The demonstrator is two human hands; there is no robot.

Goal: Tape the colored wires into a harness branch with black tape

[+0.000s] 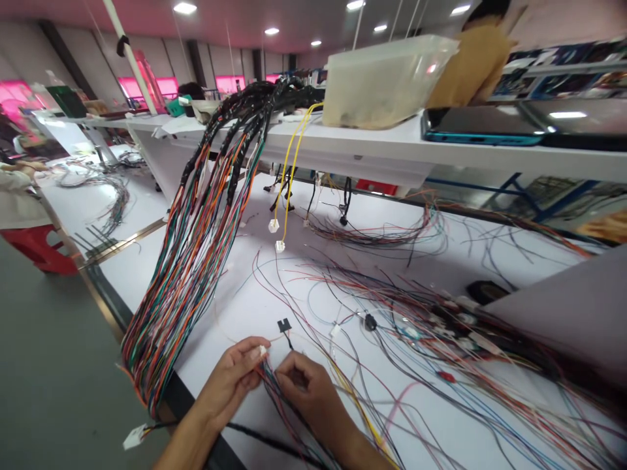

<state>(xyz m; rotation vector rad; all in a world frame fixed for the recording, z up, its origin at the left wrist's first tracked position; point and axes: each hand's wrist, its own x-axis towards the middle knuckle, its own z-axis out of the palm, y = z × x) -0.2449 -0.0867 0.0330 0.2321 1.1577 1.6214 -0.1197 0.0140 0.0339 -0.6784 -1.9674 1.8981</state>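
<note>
My left hand point(238, 375) pinches a small white connector point(263, 352) between thumb and fingers, low in the middle of the head view. A bundle of thin coloured wires point(275, 391) runs from the connector down between my hands. My right hand point(308, 388) is close beside it, its fingers curled and thumb and fingertip together at the wires. What lies in that pinch is too small to make out. Just beyond my hands, a black connector point(284, 325) rests on the white table point(245, 300).
A thick harness point(196, 261) hangs from the shelf point(382, 134) at left. Yellow wires with white connectors point(279, 246) dangle from it. Loose wires point(416, 365) spread across the right. On the shelf stand a plastic bin point(386, 81) and a tablet-like device point(484, 124). Other people are behind.
</note>
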